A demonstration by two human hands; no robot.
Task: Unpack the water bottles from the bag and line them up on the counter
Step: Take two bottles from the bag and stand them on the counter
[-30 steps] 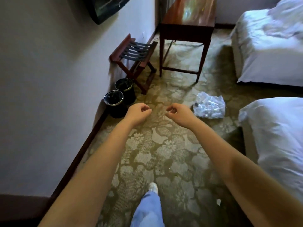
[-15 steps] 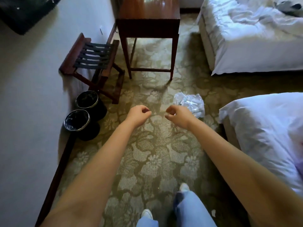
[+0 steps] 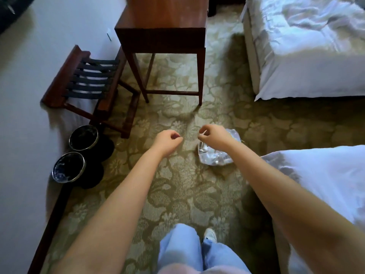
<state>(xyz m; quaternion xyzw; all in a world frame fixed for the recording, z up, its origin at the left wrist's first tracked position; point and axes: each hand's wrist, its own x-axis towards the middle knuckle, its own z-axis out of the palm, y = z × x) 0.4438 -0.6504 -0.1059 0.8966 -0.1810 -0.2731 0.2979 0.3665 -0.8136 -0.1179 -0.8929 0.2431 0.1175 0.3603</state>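
Observation:
A clear plastic bag (image 3: 214,156) with water bottles inside lies on the patterned carpet, just in front of the near bed. My right hand (image 3: 214,136) hovers above it with fingers curled shut, holding nothing, and partly hides the bag. To its left, over bare carpet, my left hand (image 3: 166,142) is a loose fist, also holding nothing. Neither hand touches the bag. A dark wooden table (image 3: 164,18) stands ahead at the top centre.
A folding luggage rack (image 3: 87,80) leans by the left wall, with two black waste bins (image 3: 69,170) in front of it. White beds stand at the upper right (image 3: 308,56) and near right (image 3: 325,184). My legs and a white shoe (image 3: 210,235) are below.
I have walked forward: the bag, table and bins are nearer and lower in view. My right hand is now over the bag. Both hands stay curled shut.

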